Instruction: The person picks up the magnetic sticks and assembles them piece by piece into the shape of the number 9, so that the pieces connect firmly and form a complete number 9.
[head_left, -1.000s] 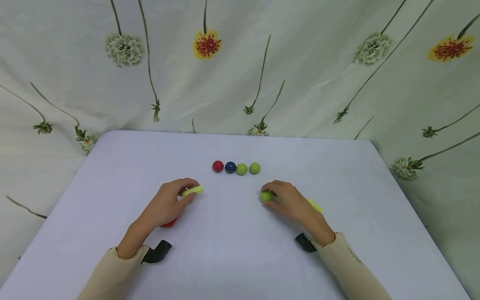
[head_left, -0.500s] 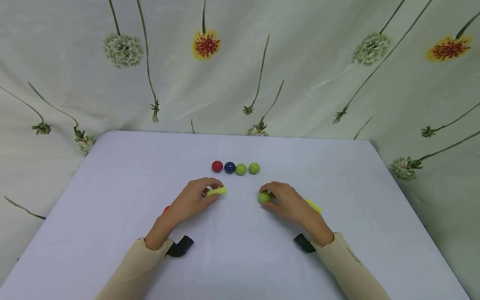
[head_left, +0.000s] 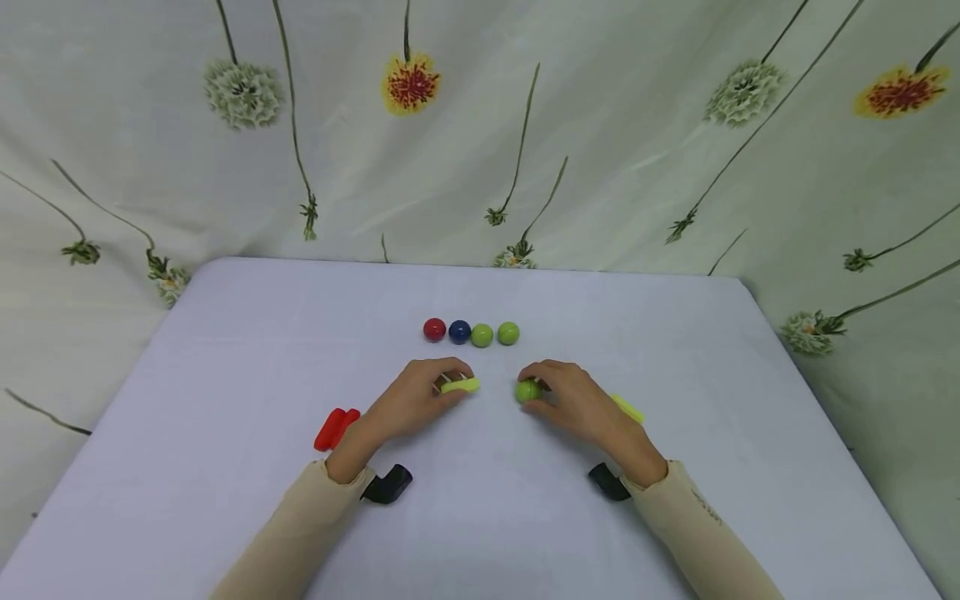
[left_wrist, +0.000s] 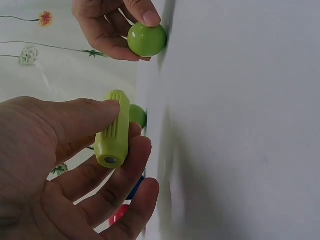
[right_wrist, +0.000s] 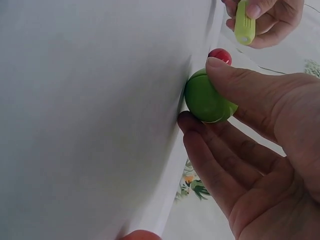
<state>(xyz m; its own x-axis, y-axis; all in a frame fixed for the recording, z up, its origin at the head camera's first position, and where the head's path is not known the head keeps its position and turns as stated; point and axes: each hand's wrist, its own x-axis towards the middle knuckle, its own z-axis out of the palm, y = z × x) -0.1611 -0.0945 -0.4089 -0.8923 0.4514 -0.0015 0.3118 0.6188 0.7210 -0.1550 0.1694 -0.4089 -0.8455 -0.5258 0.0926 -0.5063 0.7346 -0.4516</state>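
My left hand pinches a yellow-green magnetic rod between thumb and fingers, held above the white table. The rod has ridged sides and a metal disc at its end. My right hand holds a green ball between thumb and fingers at the tabletop. A small gap lies between the rod's tip and this ball in the head view. Behind the hands stand a red ball, a blue ball and two more green balls, one nearer the middle and one to its right.
Red rods lie by my left wrist, partly covered. A yellow rod lies beyond my right forearm. An orange-red rounded thing shows at the right wrist view's bottom edge. Black camera parts sit at both wrists. A flowered cloth hangs behind the table.
My left hand has moved right with the rod, close to the green ball in my right hand. The red rods have come into fuller view. My right hand has stayed nearly still.
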